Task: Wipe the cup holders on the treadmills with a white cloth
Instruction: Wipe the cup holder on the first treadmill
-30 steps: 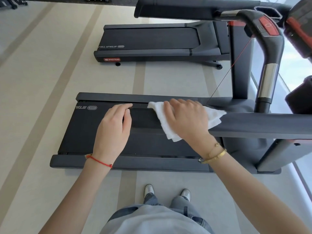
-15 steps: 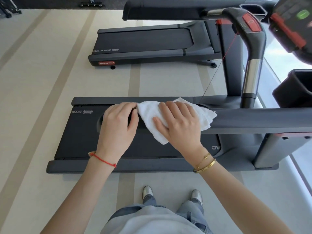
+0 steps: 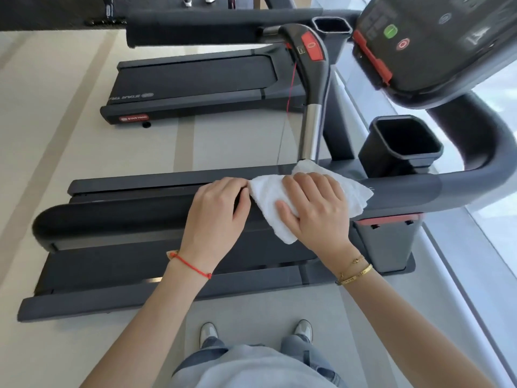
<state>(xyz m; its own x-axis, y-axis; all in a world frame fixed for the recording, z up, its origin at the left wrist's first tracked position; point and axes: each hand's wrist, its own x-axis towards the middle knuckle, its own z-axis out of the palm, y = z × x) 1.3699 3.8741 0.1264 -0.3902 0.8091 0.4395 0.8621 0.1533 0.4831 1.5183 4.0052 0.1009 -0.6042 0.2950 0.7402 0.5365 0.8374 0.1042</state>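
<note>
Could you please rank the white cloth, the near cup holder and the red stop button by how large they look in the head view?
1. Near cup holder, though the cloth comes close.
2. White cloth, partly hidden under the right hand, so its true extent is unsure.
3. Red stop button, clearly the smallest.
</note>
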